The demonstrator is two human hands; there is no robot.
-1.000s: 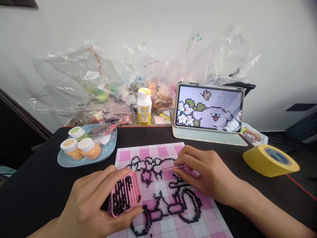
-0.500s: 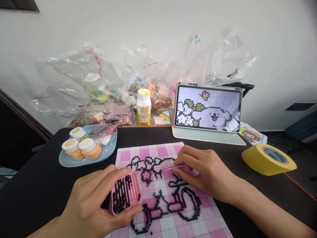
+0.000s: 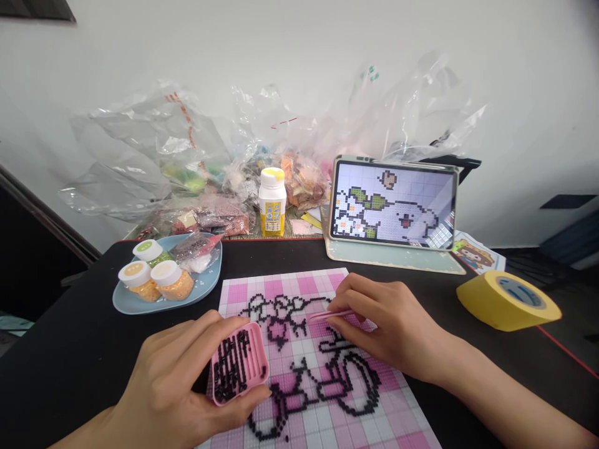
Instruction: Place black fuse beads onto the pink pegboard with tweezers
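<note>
My left hand (image 3: 182, 380) grips a small pink ridged tray (image 3: 256, 354) between thumb and fingers, tilted over the board's left side. Black beads (image 3: 229, 368) lie in rows in its grooves. In my right hand (image 3: 384, 318) is a pair of pink tweezers (image 3: 321, 316), pinched between thumb and fingers. Its tips point left, low over the upper part of a pink and white checked pegboard (image 3: 309, 284). Whether the tips hold a bead is too small to tell. Black bead outlines (image 3: 358, 408) cover much of the board; my right hand hides part of them.
A propped tablet (image 3: 393, 202) shows a pixel pattern. At left, a blue plate (image 3: 122, 305) bears lidded bead jars (image 3: 174, 280) and a small bag. A white and yellow bottle (image 3: 272, 202) stands before plastic bags (image 3: 187, 162). Yellow tape (image 3: 486, 302) lies at right.
Almost nothing differs. Both hands, the pink tray and the tweezers keep nearly the same places; the whole view has shifted very slightly.
</note>
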